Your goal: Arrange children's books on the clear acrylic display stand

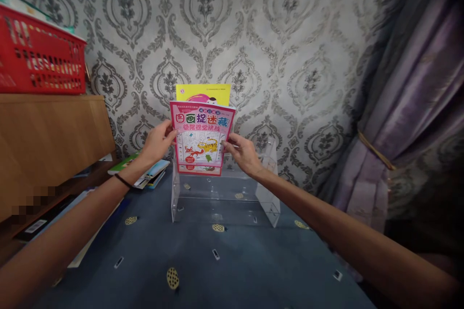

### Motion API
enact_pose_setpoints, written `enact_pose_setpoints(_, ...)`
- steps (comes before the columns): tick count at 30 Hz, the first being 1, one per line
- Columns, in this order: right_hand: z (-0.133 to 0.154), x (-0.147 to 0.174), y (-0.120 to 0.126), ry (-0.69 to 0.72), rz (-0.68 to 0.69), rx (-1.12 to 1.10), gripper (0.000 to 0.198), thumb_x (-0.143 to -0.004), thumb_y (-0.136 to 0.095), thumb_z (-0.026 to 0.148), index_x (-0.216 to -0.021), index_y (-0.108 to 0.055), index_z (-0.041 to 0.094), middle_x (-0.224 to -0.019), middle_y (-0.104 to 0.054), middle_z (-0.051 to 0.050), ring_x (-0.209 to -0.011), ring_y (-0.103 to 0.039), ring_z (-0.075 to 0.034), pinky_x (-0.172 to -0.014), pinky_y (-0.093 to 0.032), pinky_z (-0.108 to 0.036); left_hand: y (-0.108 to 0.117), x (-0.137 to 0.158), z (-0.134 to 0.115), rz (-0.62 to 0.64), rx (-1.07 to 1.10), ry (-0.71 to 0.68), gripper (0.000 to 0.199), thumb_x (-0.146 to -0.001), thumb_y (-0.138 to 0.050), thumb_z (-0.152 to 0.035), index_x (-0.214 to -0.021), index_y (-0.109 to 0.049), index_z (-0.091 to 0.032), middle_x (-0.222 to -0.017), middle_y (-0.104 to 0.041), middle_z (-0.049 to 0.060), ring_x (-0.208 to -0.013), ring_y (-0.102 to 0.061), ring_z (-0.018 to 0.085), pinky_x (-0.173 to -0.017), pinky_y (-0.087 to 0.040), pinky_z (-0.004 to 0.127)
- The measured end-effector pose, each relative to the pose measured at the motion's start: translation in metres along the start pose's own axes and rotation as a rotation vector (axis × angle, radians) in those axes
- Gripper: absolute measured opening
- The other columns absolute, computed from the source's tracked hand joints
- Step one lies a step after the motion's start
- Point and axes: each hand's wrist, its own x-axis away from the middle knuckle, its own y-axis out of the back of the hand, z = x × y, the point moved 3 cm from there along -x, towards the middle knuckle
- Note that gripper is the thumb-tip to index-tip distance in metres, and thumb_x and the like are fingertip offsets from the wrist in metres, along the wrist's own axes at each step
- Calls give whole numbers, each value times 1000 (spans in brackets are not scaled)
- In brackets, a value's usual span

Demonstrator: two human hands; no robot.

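Left hand: grip closed on the left edge of the pink book.
Right hand: grip closed on its right edge.
Pink book: held upright over the clear rack, before a yellow book.

Tabletop is covered in dark blue cloth with small gold dots and little white tags. Clear acrylic tiered stand sits on it near the wall, centre. Stack of books lies flat just left of the stand. More flat books and papers along the left edge.
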Motion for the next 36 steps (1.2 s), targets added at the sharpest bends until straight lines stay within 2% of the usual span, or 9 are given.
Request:
enact_pose_setpoints(3, -1, -2, -2, -2, 20, 156, 18, -90, -55, 33, -82, -63, 20, -84, -65, -5, -77, -61, -18, -68, -49, -28, -4, 1, 13, 20, -109, 74, 13, -85, -50, -32, -84, -53, -19, -80, -63, 3, -71, -63, 19, -61, -56, 31)
enact_pose_setpoints(6, -2, -2, -6, -50, 85, 285, 13, -90, -57, 27, -80, -62, 20, -80, -67, -4, -74, -61, -18, -67, -44, -27, -8, 4, 17, 58, -339, 65, 15, -89, -48, -32, -86, -54, -19, -86, -68, 6, -79, -65, 22, -72, -54, 34)
enact_pose_setpoints(8, -2, 0, -9, -103, 121, 317, 11, -91, -56, 25, -84, -62, 20, -81, -70, -4, -73, -62, -17, -66, -42, -26, -10, 8, 15, 93, -534, 56, 18, -93, -45, -33, -89, -55, -19, -89, -70, 9, -84, -66, 25, -77, -51, 36)
enact_pose_setpoints(11, -2, 4, -11, -197, 120, 370, 6, -93, -57, 25, -93, -60, 19, -87, -73, -5, -78, -67, -19, -67, -40, -27, -13, 13, 10, 151, -733, 112, 23, -99, -38, -33, -98, -55, -19, -96, -71, 12, -90, -68, 28, -76, -47, 35)
enact_pose_setpoints(14, -1, 6, -11, -289, 84, 446, 20, -94, -59, 28, -111, -55, 18, -91, -75, -6, -82, -69, -21, -66, -40, -27, -16, 17, 4, 184, -822, 175, 25, -103, -34, -34, -109, -52, -18, -105, -72, 13, -95, -69, 29, -74, -46, 35)
enact_pose_setpoints(17, 2, 6, -11, -335, 100, 494, 26, -96, -57, 32, -118, -53, 18, -95, -76, -7, -86, -70, -22, -66, -39, -27, -18, 17, 0, 196, -860, 199, 27, -104, -32, -34, -115, -50, -17, -111, -71, 14, -99, -69, 30, -74, -46, 35)
enact_pose_setpoints(20, 4, 6, -13, -337, 165, 524, 19, -99, -53, 33, -109, -59, 18, -99, -76, -8, -92, -71, -22, -69, -40, -27, -19, 18, -2, 191, -877, 181, 28, -105, -31, -33, -114, -51, -17, -114, -70, 15, -103, -68, 30, -75, -46, 35)
enact_pose_setpoints(23, 5, 7, -15, -338, 181, 538, 19, -101, -50, 31, -107, -61, 17, -103, -76, -10, -95, -71, -22, -71, -40, -27, -20, 18, 0, 181, -881, 158, 27, -105, -30, -32, -112, -52, -16, -116, -68, 15, -105, -67, 29, -77, -46, 35)
enact_pose_setpoints(36, -5, 12, -20, -247, 190, 519, 27, -102, -42, 29, -99, -66, 17, -97, -76, -11, -87, -70, -23, -67, -38, -28, -18, 5, 7, 138, -778, 70, 34, -103, -24, -32, -103, -54, -17, -106, -69, 16, -100, -66, 29, -78, -45, 36)
